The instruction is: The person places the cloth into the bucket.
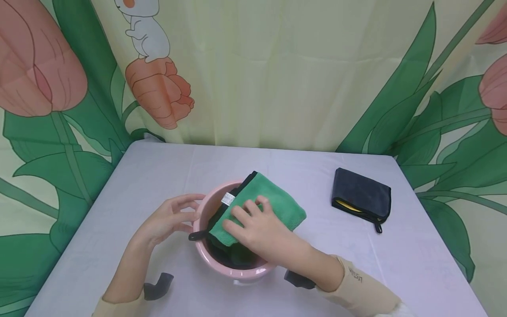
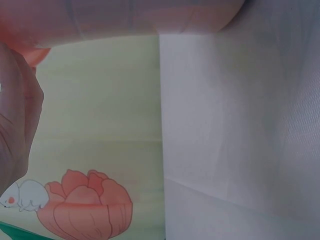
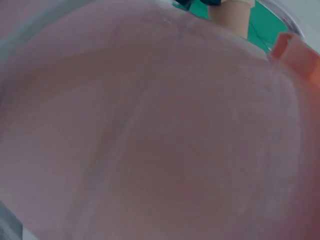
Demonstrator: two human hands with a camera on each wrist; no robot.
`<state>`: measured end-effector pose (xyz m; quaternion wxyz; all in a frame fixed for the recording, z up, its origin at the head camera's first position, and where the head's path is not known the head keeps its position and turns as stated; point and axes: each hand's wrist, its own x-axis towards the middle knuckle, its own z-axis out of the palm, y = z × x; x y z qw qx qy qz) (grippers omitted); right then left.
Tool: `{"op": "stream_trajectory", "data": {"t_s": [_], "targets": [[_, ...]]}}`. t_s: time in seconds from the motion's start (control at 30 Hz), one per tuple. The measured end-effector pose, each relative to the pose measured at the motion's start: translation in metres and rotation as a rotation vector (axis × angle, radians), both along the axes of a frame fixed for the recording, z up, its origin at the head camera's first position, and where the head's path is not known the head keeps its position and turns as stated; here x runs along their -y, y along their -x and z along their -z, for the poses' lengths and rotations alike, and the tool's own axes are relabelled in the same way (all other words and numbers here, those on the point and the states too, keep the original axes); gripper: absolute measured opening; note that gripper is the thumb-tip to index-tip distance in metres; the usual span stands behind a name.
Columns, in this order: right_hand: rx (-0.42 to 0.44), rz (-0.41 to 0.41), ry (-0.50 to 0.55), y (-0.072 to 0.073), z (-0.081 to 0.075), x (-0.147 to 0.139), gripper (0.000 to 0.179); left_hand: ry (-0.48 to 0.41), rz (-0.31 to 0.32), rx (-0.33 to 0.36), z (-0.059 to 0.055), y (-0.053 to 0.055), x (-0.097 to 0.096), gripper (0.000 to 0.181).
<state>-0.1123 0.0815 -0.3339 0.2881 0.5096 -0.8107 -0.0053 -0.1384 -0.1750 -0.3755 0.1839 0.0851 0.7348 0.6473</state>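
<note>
A pink basin (image 1: 234, 274) stands on the table with dark fabric (image 1: 231, 255) inside. Over its opening lies a folded green towel (image 1: 283, 200) with black edging, a white label and a black loop that hangs across the left rim. My right hand (image 1: 257, 226) grips this towel from above with bent, spread fingers. At the basin's left side my left hand (image 1: 174, 215) touches the rim with its fingertips, the fingers only lightly bent. Part of that hand shows at the edge of the left wrist view, below the basin's wall (image 2: 140, 17). Pink basin wall (image 3: 175, 140) fills most of the right wrist view.
A black zip pouch (image 1: 360, 193) lies on the right of the table, a strip of yellow showing along its opening. White cloth covers the table (image 1: 158, 167). A curtain (image 1: 269, 88) printed with tulips and a rabbit hangs behind the table's far edge.
</note>
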Motion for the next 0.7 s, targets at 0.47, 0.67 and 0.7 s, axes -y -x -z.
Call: {"op": "stream_trajectory", "data": {"t_s": [0.47, 0.67, 0.7], "targets": [[0.241, -0.011, -0.139, 0.003, 0.015, 0.012, 0.036, 0.007, 0.003, -0.009, 0.004, 0.001, 0.002, 0.054], [0.332, 0.022, -0.23, 0.005, 0.018, 0.012, 0.039, 0.002, 0.0, 0.003, 0.004, 0.002, 0.002, 0.054], [0.342, 0.026, -0.237, 0.005, 0.019, 0.011, 0.039, -0.001, 0.001, 0.002, 0.004, 0.002, 0.001, 0.054]]}}
